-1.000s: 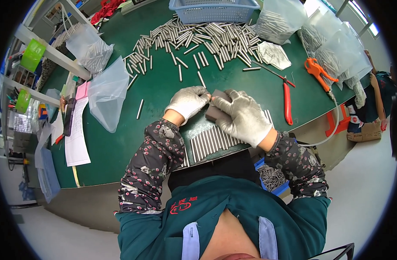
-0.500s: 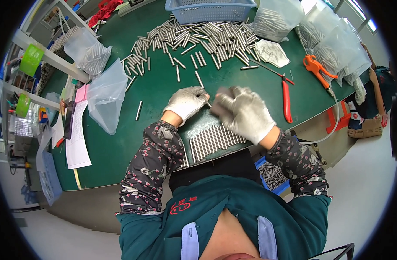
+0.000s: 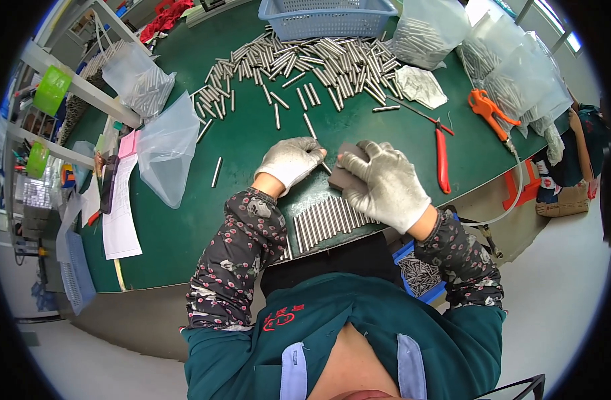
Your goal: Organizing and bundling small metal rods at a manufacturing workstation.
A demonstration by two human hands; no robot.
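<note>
Both hands wear whitish work gloves with grey fingers. My left hand (image 3: 289, 163) is closed on a slim metal rod (image 3: 325, 167), whose end sticks out toward the right hand; the rest is covered by the glove. My right hand (image 3: 385, 183) grips a brown-grey rectangular block (image 3: 347, 167), held close to that rod's end. Just beyond the left fingertips another metal rod (image 3: 309, 125) lies on the green table. Below my hands a row of metal rods (image 3: 329, 219) lies side by side near the table's front edge, its right end partly behind the right hand.
A large heap of metal rods (image 3: 319, 57) spreads before a blue basket (image 3: 329, 19). Red-handled pliers (image 3: 442, 160) and an orange air gun (image 3: 492, 110) lie to the right. Bags of rods (image 3: 422, 33) stand behind. Papers (image 3: 122, 213) and a plastic bag (image 3: 169, 153) are left.
The right hand, blurred before, now shows sharply, slightly lower and to the right, with the block plainly visible in it. My left hand has shifted little and stays closed on the rod.
</note>
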